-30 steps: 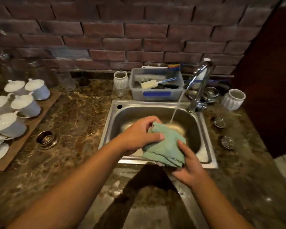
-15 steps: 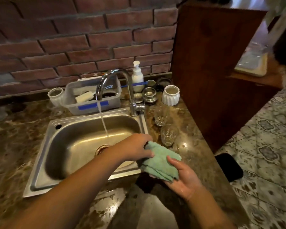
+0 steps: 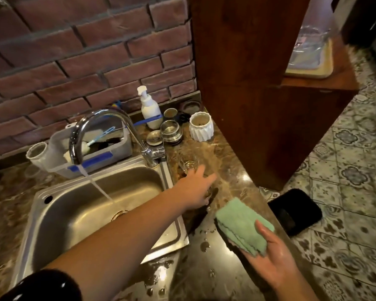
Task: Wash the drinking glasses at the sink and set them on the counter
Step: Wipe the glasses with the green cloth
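Taking up the next glass is judged to be the step in hand. The left hand [image 3: 195, 187] is stretched over the table [image 3: 237, 170] at 3 o'clock of the sink [image 3: 168, 172], fingers [image 3: 208, 177] straight and spread, holding nothing. Beneath it stands the near glass [image 3: 209, 194], mostly hidden; contact cannot be confirmed. A second glass [image 3: 188, 164] stands upright just beyond, at 12 o'clock of the hand. The right hand [image 3: 276, 266] carries the folded green cloth [image 3: 241, 227] at 5 o'clock of the sink, thumb clamped on top and fingers underneath.

Procedure:
1. Close fingers and thumb round the wall of the near glass, low down; wet glass is likely to slip.
2. Lift it straight up to avoid knocking the second glass.
3. Carry it towards 9 o'clock, under the stream from the faucet [image 3: 100, 118].
4. Bring the cloth in only once the glass is over the basin.
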{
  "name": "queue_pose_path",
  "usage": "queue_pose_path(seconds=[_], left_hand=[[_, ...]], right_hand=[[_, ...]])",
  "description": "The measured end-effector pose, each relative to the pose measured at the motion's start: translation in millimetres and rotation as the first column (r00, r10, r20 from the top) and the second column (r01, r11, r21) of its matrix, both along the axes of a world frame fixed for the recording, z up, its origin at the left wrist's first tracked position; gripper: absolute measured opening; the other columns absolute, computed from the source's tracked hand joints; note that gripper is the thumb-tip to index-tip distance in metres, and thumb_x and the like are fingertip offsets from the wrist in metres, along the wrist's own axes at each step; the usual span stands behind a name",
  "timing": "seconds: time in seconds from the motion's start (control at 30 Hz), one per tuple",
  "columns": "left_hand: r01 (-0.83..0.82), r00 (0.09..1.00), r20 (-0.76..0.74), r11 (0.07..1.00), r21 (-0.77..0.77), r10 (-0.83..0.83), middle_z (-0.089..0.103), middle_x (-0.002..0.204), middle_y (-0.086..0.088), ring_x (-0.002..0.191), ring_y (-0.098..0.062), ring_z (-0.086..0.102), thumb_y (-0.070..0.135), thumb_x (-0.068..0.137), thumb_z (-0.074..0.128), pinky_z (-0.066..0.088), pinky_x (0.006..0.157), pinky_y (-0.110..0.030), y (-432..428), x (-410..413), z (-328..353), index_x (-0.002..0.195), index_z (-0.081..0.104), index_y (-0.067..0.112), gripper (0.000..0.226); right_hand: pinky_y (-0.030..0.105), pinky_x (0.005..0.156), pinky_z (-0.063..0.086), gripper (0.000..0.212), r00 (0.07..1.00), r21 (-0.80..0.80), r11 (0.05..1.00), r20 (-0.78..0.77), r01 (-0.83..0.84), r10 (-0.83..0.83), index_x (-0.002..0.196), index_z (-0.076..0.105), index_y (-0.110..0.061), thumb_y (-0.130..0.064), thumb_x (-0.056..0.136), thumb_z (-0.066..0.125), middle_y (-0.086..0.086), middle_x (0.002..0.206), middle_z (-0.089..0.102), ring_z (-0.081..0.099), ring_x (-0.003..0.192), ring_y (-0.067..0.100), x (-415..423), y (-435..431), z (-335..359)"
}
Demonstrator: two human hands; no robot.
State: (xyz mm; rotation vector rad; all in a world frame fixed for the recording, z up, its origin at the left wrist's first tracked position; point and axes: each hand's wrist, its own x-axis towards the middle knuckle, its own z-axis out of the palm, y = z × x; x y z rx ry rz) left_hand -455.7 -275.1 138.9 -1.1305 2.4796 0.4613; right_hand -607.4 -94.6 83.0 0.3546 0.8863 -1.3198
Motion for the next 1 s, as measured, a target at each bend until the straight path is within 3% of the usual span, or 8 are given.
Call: queue_pose_path(seconds=[0.23, 0.57, 0.7, 0.73, 0.8, 0.9, 1.0], left_hand=[[-0.093, 0.996, 0.014, 0.996, 0.005, 0.093, 0.025, 0.149, -0.016, 0.135, -0.045, 0.033, 0.021, 0.089, 0.071, 0.046, 0.107, -0.051, -6.7, -10.2, -22.4, 0.147, 0.036, 0.027, 0.068], [-0.132, 0.99, -0.043, 0.991, 0.031, 0.134, 0.029, 0.148, -0.012, 0.135, -0.043, 0.031, 0.029, 0.085, 0.075, 0.041, 0.108, -0.051, -7.5, -5.9, -24.6, 0.145, 0.036, 0.03, 0.071], [-0.202, 0.965, -0.14, 0.968, 0.15, 0.223, 0.04, 0.142, -0.008, 0.134, -0.036, 0.041, 0.032, 0.082, 0.078, 0.044, 0.11, -0.05, -3.1, 5.6, 5.5, 0.142, 0.044, 0.034, 0.07], [-0.205, 0.957, -0.171, 0.964, 0.171, 0.234, 0.043, 0.136, -0.006, 0.129, -0.032, 0.046, 0.031, 0.081, 0.079, 0.048, 0.106, -0.048, -0.7, 9.6, 16.7, 0.141, 0.046, 0.033, 0.069], [-0.206, 0.933, -0.253, 0.955, 0.212, 0.257, 0.048, 0.127, -0.002, 0.116, -0.023, 0.055, 0.029, 0.08, 0.078, 0.054, 0.094, -0.038, 5.3, 17.8, 43.7, 0.139, 0.049, 0.031, 0.065], [-0.22, 0.867, -0.379, 0.931, 0.29, 0.323, 0.058, 0.122, 0.002, 0.105, -0.016, 0.062, 0.022, 0.08, 0.076, 0.057, 0.082, -0.031, 17.1, 33.8, 87.3, 0.133, 0.053, 0.028, 0.058], [-0.278, 0.766, -0.453, 0.87, 0.407, 0.457, 0.066, 0.116, -0.003, 0.102, -0.02, 0.066, 0.019, 0.081, 0.078, 0.058, 0.083, -0.038, 31.1, 58.6, 125.0, 0.128, 0.057, 0.026, 0.052]], right_hand=[[0.064, 0.109, 0.038, 0.045, 0.999, 0.002, 1.0, 0.027, 0.022, -0.022, 0.126, 0.057, -0.011, -0.013, 0.081, 0.059, 0.032, 0.125, 0.066, 0.057, 0.122, 0.052, -9.4, -17.3, -7.9], [0.052, 0.087, 0.054, 0.022, 0.994, 0.021, 0.999, -0.103, 0.036, -0.034, 0.119, 0.061, -0.01, -0.009, 0.099, 0.052, 0.023, 0.111, 0.074, 0.066, 0.112, 0.044, 7.5, -34.6, 2.1], [0.038, 0.071, 0.062, 0.018, 0.949, -0.071, 0.997, -0.31, 0.03, -0.051, 0.115, 0.064, -0.014, -0.012, 0.098, 0.056, 0.014, 0.106, 0.078, 0.076, 0.095, 0.03, 10.3, -34.8, 17.0], [0.035, 0.072, 0.062, 0.018, 0.914, -0.123, 0.992, -0.404, -0.015, -0.037, 0.113, 0.066, -0.017, -0.014, 0.098, 0.058, 0.011, 0.107, 0.078, 0.077, 0.094, 0.025, 12.7, -36.0, 22.2], [0.036, 0.088, 0.056, 0.023, 0.797, -0.226, 0.959, -0.604, -0.169, -0.002, 0.115, 0.069, -0.029, -0.023, 0.094, 0.062, 0.004, 0.118, 0.076, 0.073, 0.105, 0.017, 21.7, -39.2, 34.7], [0.034, 0.111, 0.043, 0.049, 0.501, -0.283, 0.842, -0.865, -0.46, -0.017, 0.133, 0.058, -0.043, -0.043, 0.086, 0.072, -0.012, 0.142, 0.06, 0.054, 0.131, 0.004, 42.9, -40.3, 54.5], [0.008, 0.104, 0.034, 0.09, 0.22, -0.223, 0.712, -0.971, -0.665, -0.099, 0.152, 0.027, -0.05, -0.056, 0.076, 0.075, -0.028, 0.154, 0.031, 0.033, 0.138, -0.013, 68.3, -41.8, 72.3]])
